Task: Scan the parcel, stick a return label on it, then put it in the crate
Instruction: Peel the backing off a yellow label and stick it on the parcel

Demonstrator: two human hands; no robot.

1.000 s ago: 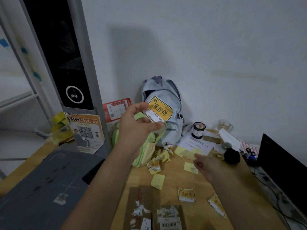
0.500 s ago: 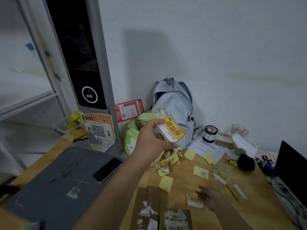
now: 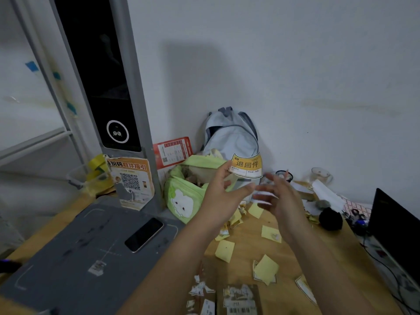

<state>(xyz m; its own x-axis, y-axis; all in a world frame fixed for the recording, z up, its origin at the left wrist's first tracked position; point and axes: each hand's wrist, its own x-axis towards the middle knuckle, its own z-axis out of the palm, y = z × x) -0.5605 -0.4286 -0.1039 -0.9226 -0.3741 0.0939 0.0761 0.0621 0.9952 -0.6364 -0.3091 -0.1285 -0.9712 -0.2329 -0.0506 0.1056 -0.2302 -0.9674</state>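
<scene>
Left hand (image 3: 223, 189) up over the middle of the desk (image 3: 293, 251), pinching the return label (image 3: 246, 165) by its left end between thumb and fingers. Rest of that hand loose and half open. Right hand (image 3: 277, 196) just beside it, blurred, fingers spread, nothing in it as far as can be seen. Label just above and a bit left of the right hand, so near for both, but only the left has hold.

Label a small yellow and white sticker with big dark letters. Long side lying flat, left to right, face toward the camera. Slightly curled.

Parcel (image 3: 238, 301) low at the near edge of the desk, brown, with torn white scraps and a barcode on top. Far below both hands. Probably next: down and toward the near edge to stick it on. Crate not seen.
</scene>
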